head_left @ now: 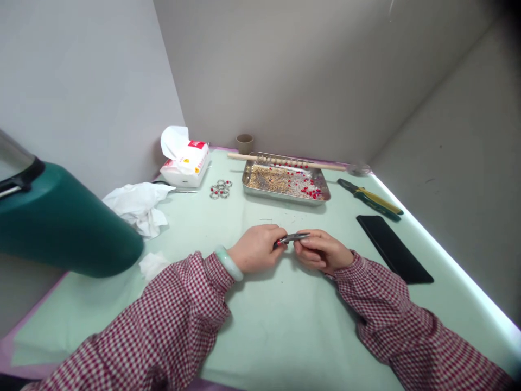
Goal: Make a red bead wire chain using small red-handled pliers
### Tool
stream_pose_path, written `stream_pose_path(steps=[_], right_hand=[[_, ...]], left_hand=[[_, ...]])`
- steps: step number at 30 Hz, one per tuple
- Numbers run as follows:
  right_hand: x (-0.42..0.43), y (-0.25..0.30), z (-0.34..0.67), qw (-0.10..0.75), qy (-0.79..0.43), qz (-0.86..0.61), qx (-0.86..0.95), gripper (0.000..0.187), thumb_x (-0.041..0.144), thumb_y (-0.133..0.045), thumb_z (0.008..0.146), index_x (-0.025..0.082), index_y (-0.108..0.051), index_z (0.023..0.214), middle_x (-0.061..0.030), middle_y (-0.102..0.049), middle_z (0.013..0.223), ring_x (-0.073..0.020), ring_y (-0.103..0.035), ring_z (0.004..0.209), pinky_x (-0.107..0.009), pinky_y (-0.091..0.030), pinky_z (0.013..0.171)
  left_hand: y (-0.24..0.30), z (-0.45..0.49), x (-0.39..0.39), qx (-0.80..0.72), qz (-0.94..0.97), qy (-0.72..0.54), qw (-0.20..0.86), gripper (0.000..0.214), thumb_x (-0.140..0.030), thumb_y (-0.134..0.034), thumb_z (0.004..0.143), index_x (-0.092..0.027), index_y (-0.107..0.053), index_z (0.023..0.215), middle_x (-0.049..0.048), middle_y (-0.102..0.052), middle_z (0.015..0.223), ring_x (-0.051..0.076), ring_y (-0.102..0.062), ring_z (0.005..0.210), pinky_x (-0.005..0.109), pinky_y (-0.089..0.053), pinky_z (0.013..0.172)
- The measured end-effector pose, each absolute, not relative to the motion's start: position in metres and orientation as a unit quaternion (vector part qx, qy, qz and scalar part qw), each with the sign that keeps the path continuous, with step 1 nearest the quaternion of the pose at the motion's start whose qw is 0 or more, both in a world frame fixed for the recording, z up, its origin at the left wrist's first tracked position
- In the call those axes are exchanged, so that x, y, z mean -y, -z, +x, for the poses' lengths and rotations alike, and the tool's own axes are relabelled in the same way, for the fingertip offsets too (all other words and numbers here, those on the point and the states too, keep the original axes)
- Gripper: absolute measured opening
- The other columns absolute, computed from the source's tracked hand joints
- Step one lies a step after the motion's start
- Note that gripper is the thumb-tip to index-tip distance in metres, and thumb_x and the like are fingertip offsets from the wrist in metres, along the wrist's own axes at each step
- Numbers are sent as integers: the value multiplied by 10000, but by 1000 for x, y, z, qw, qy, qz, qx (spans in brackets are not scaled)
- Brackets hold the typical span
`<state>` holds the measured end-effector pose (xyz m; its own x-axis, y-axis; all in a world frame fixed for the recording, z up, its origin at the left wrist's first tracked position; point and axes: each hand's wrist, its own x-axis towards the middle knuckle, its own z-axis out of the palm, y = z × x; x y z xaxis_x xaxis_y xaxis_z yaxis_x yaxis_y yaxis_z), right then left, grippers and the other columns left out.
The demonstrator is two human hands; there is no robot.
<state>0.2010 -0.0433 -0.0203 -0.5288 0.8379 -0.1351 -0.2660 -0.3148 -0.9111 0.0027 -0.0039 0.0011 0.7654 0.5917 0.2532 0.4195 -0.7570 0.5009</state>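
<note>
Head view: small pliers [295, 237] are btwn the two hands, over the surface [268, 309]. L grip [257, 247] is closed tight w/ the handles inside; the nose points to the R grip [323, 251]. R fingers bend in close at the nose tip; can't tell if they pinch a tiny bit. To do it well, prob. best to keep both wrists still, squeeze soft & keep skin out of the bite. Thin bits [266, 219] lie just past. Farther out: metal tray [285, 199] w/ beads [271, 179], linked rings [220, 190], big pliers [369, 200].
</note>
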Motion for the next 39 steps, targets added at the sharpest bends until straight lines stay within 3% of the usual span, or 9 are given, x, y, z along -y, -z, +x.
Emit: stream_pose_path(steps=[10,16,26,39], right_hand=[[46,15,192,493,-620,-391,469,203,309,-572,817,124,-639,767,71,-353,452,-54,-264,379,-199,-162,364],[46,19,192,499,-566,-420,504,224,325,-557,836,125,-640,777,65,-372,450,-61,-277,384,-208,-179,375],[50,20,192,470,-445,-492,582,249,355,-499,897,151,-627,831,31,-464,546,-91,-358,448,-240,-263,433],[49,22,192,439,-431,-538,576,237,376,-522,894,156,-611,891,25,-495,589,-85,-367,456,-241,-276,441]], left_hand=[[0,9,6,-331,899,-218,185,145,-193,-494,856,-160,-569,737,22,-587,708,151,-523,660,272,-405,635],[2,10,9,-358,898,-222,125,172,-202,-455,879,-160,-585,776,39,-606,734,168,-543,696,278,-404,636],[3,9,8,-360,904,-193,126,180,-227,-456,887,-164,-585,778,39,-606,723,171,-548,673,282,-403,612],[5,11,14,-393,906,-157,28,143,-191,-444,884,-151,-574,842,84,-614,787,236,-566,732,361,-435,644]])
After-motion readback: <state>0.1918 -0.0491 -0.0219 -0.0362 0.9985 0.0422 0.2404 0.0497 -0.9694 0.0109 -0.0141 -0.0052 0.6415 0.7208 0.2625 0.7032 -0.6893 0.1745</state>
